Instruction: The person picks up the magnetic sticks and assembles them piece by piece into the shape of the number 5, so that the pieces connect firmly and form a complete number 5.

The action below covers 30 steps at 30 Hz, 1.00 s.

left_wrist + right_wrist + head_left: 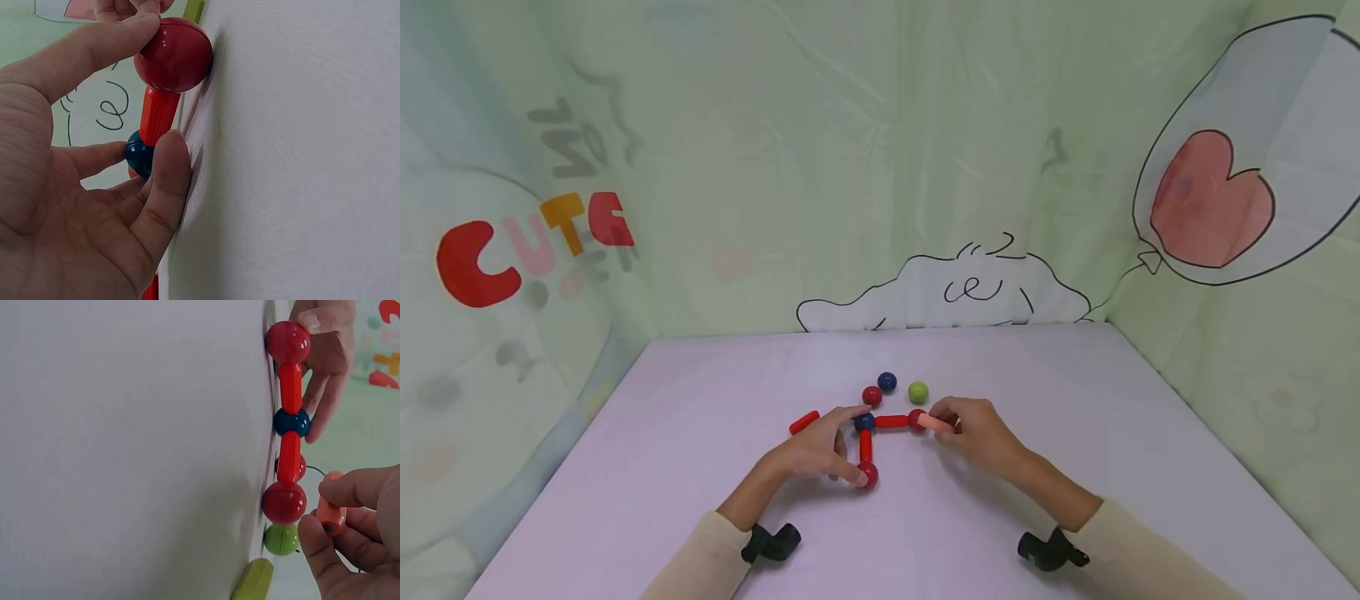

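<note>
An L-shaped build of magnetic balls and rods lies on the table: a blue ball at the corner, one red rod running right to a red ball, another red rod running toward the front to a near red ball. My left hand holds the front leg, thumb on the near red ball and a finger at the blue ball. Pinched in my right hand is a peach-coloured rod; in the head view its tip overlaps the right-hand red ball, and contact is hard to tell.
Behind the build are a loose red ball, a dark blue ball and a green ball. A loose red rod lies left of my left hand. A yellow-green rod shows in the right wrist view. Printed curtains surround the table.
</note>
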Each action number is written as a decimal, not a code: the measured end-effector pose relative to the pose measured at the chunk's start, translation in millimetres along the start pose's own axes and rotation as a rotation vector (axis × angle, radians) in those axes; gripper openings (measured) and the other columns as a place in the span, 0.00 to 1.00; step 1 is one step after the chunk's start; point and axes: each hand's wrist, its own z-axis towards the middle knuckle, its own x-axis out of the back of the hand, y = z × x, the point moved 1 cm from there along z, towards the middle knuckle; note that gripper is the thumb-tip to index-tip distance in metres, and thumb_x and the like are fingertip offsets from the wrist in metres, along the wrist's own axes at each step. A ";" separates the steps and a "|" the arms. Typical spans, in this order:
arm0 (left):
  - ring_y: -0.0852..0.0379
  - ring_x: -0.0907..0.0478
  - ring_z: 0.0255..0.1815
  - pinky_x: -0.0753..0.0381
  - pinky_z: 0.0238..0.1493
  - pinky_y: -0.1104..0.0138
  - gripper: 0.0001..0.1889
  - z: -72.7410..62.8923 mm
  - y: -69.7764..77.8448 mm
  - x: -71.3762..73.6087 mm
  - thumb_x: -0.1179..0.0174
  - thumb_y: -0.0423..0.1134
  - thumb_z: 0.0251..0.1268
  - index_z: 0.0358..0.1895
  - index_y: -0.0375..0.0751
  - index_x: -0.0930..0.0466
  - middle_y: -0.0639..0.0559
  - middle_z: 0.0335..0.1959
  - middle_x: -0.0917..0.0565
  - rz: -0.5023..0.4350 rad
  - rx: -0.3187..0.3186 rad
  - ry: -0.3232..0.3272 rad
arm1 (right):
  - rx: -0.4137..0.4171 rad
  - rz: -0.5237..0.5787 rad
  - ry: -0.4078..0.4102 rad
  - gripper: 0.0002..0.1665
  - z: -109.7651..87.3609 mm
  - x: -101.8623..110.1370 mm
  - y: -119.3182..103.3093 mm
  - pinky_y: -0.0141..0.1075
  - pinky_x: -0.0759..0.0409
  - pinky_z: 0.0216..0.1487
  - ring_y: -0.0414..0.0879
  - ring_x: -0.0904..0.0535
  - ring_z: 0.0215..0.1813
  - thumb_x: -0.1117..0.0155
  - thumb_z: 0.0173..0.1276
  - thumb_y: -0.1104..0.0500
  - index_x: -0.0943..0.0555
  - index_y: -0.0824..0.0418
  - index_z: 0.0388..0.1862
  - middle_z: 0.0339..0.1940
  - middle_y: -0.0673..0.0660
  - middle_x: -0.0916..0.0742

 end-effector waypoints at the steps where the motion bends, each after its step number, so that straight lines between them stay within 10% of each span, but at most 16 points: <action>1: 0.53 0.22 0.29 0.19 0.30 0.63 0.51 0.1 -0.1 -0.1 0.21 0.41 0.50 0.79 0.52 0.39 0.45 0.49 0.27 -0.001 0.002 0.000 | 0.003 0.004 -0.009 0.14 0.1 -1.6 -1.3 0.30 0.18 0.38 0.44 0.22 0.39 0.27 0.63 0.68 0.15 0.62 0.48 0.37 0.49 0.14; 30: 0.53 0.22 0.29 0.20 0.29 0.64 0.51 3.1 -3.2 -0.8 0.20 0.42 0.49 0.79 0.54 0.39 0.46 0.49 0.26 -0.011 0.020 0.000 | 0.218 -0.046 -0.348 0.11 -7.1 -28.6 -27.3 0.30 0.22 0.35 0.40 0.25 0.34 0.24 0.62 0.61 0.13 0.55 0.43 0.28 0.40 0.18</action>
